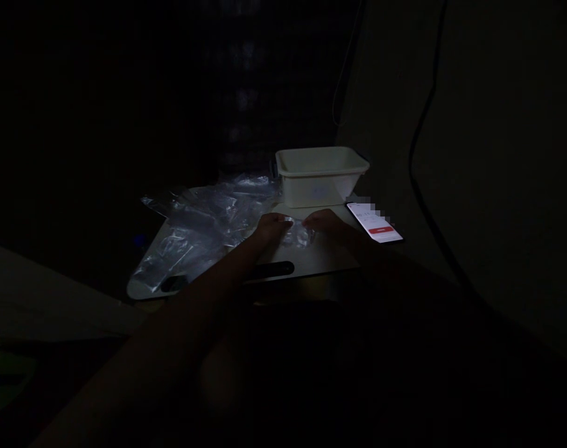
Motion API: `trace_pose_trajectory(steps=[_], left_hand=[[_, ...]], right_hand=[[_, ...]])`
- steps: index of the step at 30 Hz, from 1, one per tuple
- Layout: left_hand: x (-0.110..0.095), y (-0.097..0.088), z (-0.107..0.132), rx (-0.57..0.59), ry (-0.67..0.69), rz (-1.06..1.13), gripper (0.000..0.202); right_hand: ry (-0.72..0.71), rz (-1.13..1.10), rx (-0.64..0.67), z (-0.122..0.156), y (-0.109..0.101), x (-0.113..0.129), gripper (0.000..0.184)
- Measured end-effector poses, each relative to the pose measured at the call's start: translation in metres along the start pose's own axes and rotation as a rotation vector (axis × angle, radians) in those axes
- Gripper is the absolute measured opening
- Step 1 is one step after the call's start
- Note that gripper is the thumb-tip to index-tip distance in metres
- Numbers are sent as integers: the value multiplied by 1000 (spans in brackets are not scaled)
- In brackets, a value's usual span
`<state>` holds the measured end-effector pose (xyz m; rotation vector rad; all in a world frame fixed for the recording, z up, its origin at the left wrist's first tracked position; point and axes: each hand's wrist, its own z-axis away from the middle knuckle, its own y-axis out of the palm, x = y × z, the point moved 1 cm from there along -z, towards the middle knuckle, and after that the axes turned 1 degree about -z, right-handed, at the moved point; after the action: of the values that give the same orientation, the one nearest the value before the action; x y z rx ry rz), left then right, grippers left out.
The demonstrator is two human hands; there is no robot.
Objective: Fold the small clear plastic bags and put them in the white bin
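Note:
Between my hands, low over the white tabletop, is a small crumpled clear plastic bag. My left hand grips its left edge with closed fingers. At the opposite edge, my right hand pinches the plastic. Dim light hides the finer finger positions and whether anything lies inside the bag. A spread heap of clear plastic bags covers the left part of the table, close to my left forearm.
An off-white plastic bin stands at the back of the table, beyond my hands. Right of it lies a lit phone at the table's edge. A dark cable hangs along the wall at right. The surroundings are very dark.

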<state>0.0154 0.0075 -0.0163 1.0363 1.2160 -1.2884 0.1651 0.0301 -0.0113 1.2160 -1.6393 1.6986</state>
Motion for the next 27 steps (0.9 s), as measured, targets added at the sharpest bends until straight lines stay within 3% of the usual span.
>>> trace_pose_trajectory(steps=[5, 10, 18, 23, 27], left_hand=[[1, 1, 3, 91, -113, 107, 17], [-6, 3, 7, 93, -133, 251, 18], [-12, 5, 14, 112, -158, 175, 20], [-17, 5, 19, 89, -112, 167, 23], [-16, 8, 18, 113, -99, 178, 22]], right_hand=[[57, -360, -88, 6, -2, 4, 10], [170, -599, 5, 7, 2, 0, 20], [158, -556, -77, 9, -4, 4, 20], [249, -413, -89, 15, -9, 4, 11], [170, -314, -70, 18, -14, 3, 16]])
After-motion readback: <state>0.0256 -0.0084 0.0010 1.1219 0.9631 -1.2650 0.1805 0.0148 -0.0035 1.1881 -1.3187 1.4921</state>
